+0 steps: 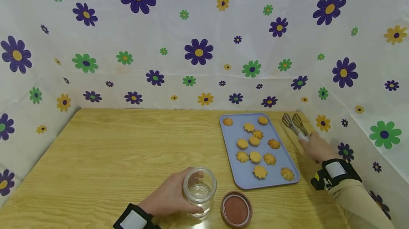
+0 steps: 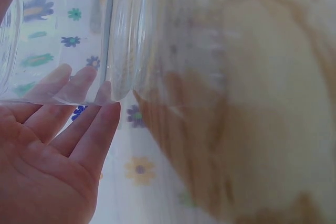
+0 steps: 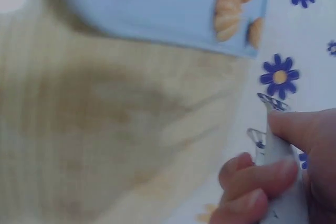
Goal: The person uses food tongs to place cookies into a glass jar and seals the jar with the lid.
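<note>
My left hand [image 1: 172, 195] holds a clear glass jar [image 1: 201, 188], with thumb and fingers round its side. The jar stands upright with its mouth uncovered, and no food shows inside it. In the left wrist view, the fingers [image 2: 86, 135] lie along the jar's glass wall [image 2: 58, 35]. My right hand [image 1: 319, 148] grips a pair of tongs [image 1: 290, 124] by the pale handle [image 3: 283, 187]. Their slotted metal ends are apart, with nothing between them, to the right of a blue tray [image 1: 232, 145] of cookies [image 1: 255, 157].
A round brown jar lid [image 1: 236, 209] lies on the wooden table [image 1: 127, 143], just right of the jar and in front of the tray. Flower-patterned white sheeting [image 1: 169, 30] walls in the table's back and sides. The tongs are close to the right-hand sheet.
</note>
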Motion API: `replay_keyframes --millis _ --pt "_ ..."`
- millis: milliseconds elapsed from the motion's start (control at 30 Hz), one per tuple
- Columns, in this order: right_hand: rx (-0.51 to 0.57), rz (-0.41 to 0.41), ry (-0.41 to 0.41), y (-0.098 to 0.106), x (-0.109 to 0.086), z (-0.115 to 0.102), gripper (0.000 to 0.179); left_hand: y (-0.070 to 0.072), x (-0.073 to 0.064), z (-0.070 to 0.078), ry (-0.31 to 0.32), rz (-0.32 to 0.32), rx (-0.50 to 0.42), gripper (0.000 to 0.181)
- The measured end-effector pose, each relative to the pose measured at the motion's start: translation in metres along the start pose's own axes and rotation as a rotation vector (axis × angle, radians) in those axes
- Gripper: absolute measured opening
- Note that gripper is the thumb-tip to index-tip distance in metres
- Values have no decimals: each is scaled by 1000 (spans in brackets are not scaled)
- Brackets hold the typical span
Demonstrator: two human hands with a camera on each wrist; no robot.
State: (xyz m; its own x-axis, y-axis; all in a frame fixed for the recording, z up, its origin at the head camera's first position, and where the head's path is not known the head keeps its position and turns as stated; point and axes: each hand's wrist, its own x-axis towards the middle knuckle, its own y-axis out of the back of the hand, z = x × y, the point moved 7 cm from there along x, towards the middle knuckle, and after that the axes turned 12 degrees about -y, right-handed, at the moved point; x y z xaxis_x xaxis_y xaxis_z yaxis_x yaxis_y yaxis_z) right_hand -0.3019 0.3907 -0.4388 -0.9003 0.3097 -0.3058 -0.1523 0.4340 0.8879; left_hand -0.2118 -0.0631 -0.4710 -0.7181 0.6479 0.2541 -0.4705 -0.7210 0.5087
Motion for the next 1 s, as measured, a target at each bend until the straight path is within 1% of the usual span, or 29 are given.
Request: replay_keyframes --millis 67,167,300,400,433,533,600,700,833,900,1000 --pt "-32 39 51 8 -4 -13 68 0 0 0 -1 -1 3 80" --pt "-52 99 126 19 -10 -38 73 1 -1 -1 2 -1 0 80" --pt "-29 147 219 25 -20 -72 68 1 -2 -1 7 1 -2 81" --pt "-28 180 292 24 -27 -98 62 1 -2 -1 8 2 4 81" --pt "-34 179 306 22 -29 -105 61 1 -2 0 5 2 6 82" --pt "-58 158 310 14 -34 -122 65 0 -1 0 -6 0 11 82" --pt "-80 137 299 8 -36 -131 70 0 -1 1 -13 -2 13 82" --pt "-117 124 307 -1 -36 -143 74 0 -1 1 -14 -3 15 82" --pt "-137 90 319 -15 -33 -157 69 1 -2 1 -7 -1 20 82" --pt "-131 57 303 -22 -30 -160 66 1 -1 1 -3 0 22 82" --pt "-138 44 297 -33 -25 -164 62 2 -3 1 2 2 20 81"
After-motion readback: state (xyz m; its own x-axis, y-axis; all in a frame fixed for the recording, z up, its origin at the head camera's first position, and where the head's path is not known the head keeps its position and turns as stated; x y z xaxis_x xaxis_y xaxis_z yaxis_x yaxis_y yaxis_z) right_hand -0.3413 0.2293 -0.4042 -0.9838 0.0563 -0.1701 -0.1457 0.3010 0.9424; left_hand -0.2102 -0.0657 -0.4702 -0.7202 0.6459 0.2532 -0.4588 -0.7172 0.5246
